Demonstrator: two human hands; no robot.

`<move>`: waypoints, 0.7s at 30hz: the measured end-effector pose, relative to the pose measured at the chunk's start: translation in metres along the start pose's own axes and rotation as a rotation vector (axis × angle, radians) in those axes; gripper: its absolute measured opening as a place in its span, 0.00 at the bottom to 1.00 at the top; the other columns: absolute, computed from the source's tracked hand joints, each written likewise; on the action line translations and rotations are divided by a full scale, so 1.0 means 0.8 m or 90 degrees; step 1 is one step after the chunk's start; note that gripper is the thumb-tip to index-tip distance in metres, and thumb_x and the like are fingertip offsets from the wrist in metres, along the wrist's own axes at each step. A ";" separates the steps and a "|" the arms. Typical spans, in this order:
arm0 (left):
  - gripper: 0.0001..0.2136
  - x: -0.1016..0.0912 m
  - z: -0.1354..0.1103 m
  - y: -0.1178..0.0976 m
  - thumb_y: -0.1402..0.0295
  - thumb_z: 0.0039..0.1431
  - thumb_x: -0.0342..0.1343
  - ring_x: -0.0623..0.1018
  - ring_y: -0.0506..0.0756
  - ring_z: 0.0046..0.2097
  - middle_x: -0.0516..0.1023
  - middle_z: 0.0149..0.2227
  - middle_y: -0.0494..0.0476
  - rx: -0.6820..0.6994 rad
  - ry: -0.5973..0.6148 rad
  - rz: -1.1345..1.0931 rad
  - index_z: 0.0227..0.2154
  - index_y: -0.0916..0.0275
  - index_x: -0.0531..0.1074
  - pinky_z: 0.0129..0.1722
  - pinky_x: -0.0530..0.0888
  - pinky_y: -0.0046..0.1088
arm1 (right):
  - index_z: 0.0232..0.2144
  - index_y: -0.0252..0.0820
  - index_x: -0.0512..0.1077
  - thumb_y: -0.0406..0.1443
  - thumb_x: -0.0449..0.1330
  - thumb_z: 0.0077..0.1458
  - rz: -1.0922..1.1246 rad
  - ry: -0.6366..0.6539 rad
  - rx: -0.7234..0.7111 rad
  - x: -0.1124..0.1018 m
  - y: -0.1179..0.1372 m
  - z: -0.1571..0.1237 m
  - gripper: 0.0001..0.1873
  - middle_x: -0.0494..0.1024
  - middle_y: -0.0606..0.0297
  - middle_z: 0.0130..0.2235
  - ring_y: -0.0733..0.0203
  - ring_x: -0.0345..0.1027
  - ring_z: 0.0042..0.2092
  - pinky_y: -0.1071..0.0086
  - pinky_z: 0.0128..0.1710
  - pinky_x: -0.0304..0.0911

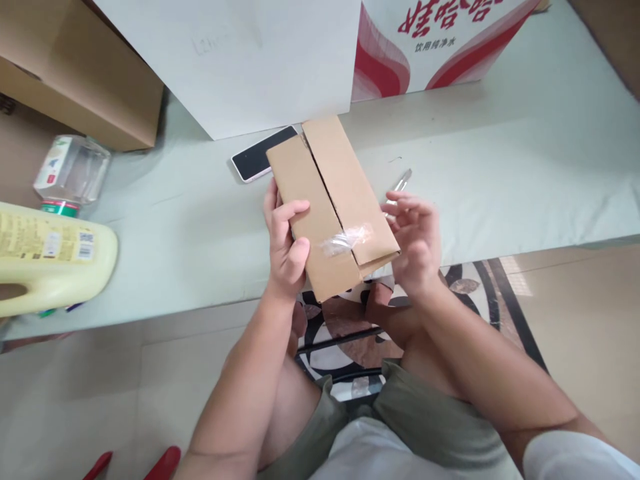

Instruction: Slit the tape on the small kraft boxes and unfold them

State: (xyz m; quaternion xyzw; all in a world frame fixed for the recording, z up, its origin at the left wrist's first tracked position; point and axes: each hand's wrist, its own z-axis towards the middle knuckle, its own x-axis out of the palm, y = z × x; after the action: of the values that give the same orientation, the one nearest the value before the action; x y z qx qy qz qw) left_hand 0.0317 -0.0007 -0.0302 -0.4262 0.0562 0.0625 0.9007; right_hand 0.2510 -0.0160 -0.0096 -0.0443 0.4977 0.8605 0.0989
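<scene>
Just to the near right of the smartphone (260, 156), the taped cardboard carton (350, 190) should be light, stiff-walled and easily dented, the left hand (287, 243) clasping its long side, a sound hold, though whether the right hand (416, 240) grips the slim clear tool (403, 181) I cannot tell.
</scene>
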 end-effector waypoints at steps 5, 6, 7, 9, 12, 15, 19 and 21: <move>0.19 0.004 0.000 0.000 0.48 0.66 0.50 0.53 0.67 0.75 0.52 0.74 0.48 -0.014 -0.016 0.001 0.56 0.44 0.68 0.73 0.59 0.55 | 0.53 0.47 0.71 0.42 0.57 0.59 -0.365 0.030 0.235 -0.015 -0.020 0.021 0.21 0.72 0.53 0.52 0.51 0.70 0.49 0.55 0.47 0.68; 0.19 0.003 0.000 -0.001 0.48 0.66 0.50 0.53 0.67 0.75 0.52 0.74 0.48 -0.015 -0.017 0.003 0.56 0.44 0.68 0.73 0.58 0.55 | 0.56 0.47 0.72 0.42 0.58 0.57 -0.445 0.073 0.255 -0.015 -0.021 0.024 0.24 0.70 0.51 0.54 0.48 0.68 0.51 0.52 0.50 0.67; 0.19 0.003 -0.001 -0.001 0.48 0.66 0.50 0.53 0.67 0.75 0.52 0.74 0.48 -0.015 -0.020 0.002 0.56 0.44 0.68 0.73 0.58 0.55 | 0.57 0.48 0.73 0.42 0.59 0.57 -0.516 0.115 0.270 -0.016 -0.021 0.025 0.25 0.70 0.50 0.55 0.45 0.67 0.54 0.49 0.52 0.65; 0.19 0.002 -0.001 -0.002 0.49 0.66 0.50 0.53 0.66 0.75 0.53 0.74 0.48 -0.018 -0.022 -0.003 0.56 0.45 0.68 0.73 0.59 0.54 | 0.53 0.49 0.77 0.44 0.59 0.58 -0.613 0.171 0.292 -0.016 -0.019 0.026 0.22 0.71 0.49 0.54 0.40 0.64 0.55 0.46 0.54 0.61; 0.18 -0.001 -0.003 -0.003 0.49 0.66 0.50 0.55 0.66 0.75 0.54 0.74 0.49 -0.025 -0.019 -0.002 0.56 0.45 0.68 0.73 0.59 0.53 | 0.41 0.45 0.79 0.42 0.58 0.58 -0.652 0.198 0.309 -0.020 -0.015 0.024 0.14 0.74 0.50 0.47 0.45 0.65 0.47 0.53 0.48 0.61; 0.19 -0.004 -0.005 -0.003 0.50 0.66 0.50 0.56 0.66 0.74 0.55 0.73 0.50 -0.034 -0.019 0.004 0.57 0.45 0.68 0.73 0.59 0.52 | 0.36 0.42 0.75 0.35 0.58 0.54 -0.587 0.195 0.330 -0.029 -0.015 0.025 0.07 0.74 0.56 0.39 0.57 0.63 0.36 0.62 0.38 0.59; 0.19 -0.004 -0.005 -0.001 0.49 0.67 0.51 0.56 0.66 0.75 0.55 0.73 0.50 -0.041 -0.017 0.007 0.57 0.44 0.68 0.73 0.60 0.52 | 0.48 0.45 0.71 0.32 0.56 0.52 -0.313 0.110 0.377 -0.037 -0.011 0.026 0.19 0.70 0.70 0.30 0.65 0.58 0.25 0.67 0.28 0.56; 0.19 -0.002 -0.003 -0.001 0.49 0.67 0.50 0.56 0.66 0.75 0.54 0.73 0.51 -0.039 -0.012 0.003 0.57 0.44 0.68 0.73 0.60 0.52 | 0.48 0.47 0.70 0.34 0.54 0.53 -0.098 0.079 0.364 -0.041 -0.005 0.024 0.18 0.71 0.71 0.31 0.66 0.61 0.23 0.69 0.25 0.57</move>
State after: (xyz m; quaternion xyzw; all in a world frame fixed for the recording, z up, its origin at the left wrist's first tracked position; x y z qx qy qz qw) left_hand 0.0299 -0.0035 -0.0311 -0.4529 0.0463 0.0702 0.8876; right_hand 0.2840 -0.0012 0.0023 -0.1046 0.7202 0.6710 0.1420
